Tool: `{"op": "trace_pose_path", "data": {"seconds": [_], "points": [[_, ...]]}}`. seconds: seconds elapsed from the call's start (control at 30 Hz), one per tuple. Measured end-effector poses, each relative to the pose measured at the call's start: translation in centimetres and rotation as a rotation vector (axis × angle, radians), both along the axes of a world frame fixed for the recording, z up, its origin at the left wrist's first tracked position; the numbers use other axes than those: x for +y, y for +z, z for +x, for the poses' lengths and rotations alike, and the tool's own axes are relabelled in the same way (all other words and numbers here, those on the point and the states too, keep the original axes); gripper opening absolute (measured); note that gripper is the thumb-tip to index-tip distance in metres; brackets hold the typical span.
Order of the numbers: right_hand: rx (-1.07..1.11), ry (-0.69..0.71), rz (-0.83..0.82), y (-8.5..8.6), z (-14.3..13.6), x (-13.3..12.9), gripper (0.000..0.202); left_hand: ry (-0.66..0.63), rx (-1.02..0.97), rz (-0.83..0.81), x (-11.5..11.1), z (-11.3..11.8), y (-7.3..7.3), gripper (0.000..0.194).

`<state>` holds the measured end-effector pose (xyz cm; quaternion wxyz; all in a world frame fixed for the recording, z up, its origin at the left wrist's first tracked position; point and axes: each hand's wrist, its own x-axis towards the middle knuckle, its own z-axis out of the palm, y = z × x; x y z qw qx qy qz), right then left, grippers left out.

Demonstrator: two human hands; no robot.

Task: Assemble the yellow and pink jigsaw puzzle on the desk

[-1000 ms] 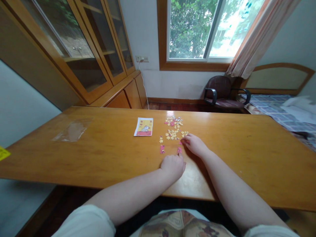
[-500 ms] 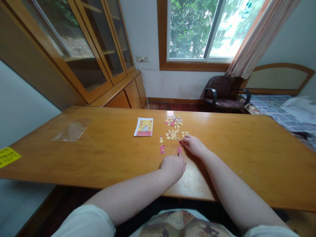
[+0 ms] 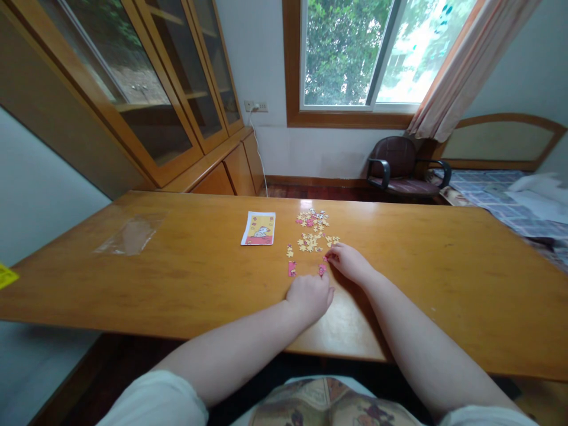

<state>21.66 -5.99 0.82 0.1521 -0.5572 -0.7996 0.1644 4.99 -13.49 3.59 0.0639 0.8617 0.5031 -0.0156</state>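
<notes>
Soft daylight enters through the sliding window with a pale frame and brown wooden surround (image 3: pixel 370 107), its right pane washed out to near white. The room's corners are dimmer, with deep darkness beneath the long, glossy, yellow-brown wooden table (image 3: pixel 213 284). White glare marks the table's far edge, and a broad pale sheen spreads near its front edge. A soft shadow lies alongside the bare right forearm (image 3: pixel 399 319). Reflections cover the glass doors of the tall brown wooden cabinet (image 3: pixel 146 83), while the crumpled clear plastic bag (image 3: pixel 133 235) glints faintly. Wide-angle distortion tilts the cabinet and stretches the sides. Fine detail on the small yellow jigsaw pieces (image 3: pixel 307 242) is too soft to make out.
</notes>
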Motion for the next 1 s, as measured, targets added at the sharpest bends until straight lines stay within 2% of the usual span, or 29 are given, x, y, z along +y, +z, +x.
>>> {"op": "trace_pose_path", "data": {"seconds": [0.07, 0.2, 0.3, 0.37, 0.63, 0.9, 1.0], "points": [[0.0, -0.015, -0.011, 0.0, 0.0, 0.0, 0.017, 0.03, -0.081, 0.02, 1.5, -1.5, 0.8, 0.036], [0.002, -0.044, -0.027, 0.1, -0.1, -0.1, 0.011, 0.156, -0.264, 0.017, 5.8, -6.3, 2.4, 0.031], [0.005, -0.059, -0.03, 0.1, -0.1, -0.2, 0.007, 0.212, -0.381, 0.034, 8.3, -9.6, 2.5, 0.031], [0.016, -0.069, -0.031, 0.1, 0.0, -0.2, 0.004, 0.231, -0.459, 0.046, 9.2, -10.7, 2.2, 0.031], [0.11, -0.106, -0.147, 0.1, 0.0, -0.3, 0.011, 0.227, -0.531, 0.023, 9.5, -10.4, 1.0, 0.028], [0.241, -0.149, -0.146, 1.0, -0.2, -0.8, 0.005, 0.278, -0.523, 0.022, 9.6, -10.5, 1.1, 0.027], [0.209, -0.144, -0.157, 1.0, -0.2, -0.9, 0.004, 0.275, -0.516, 0.017, 9.5, -10.3, 1.2, 0.027]]}}
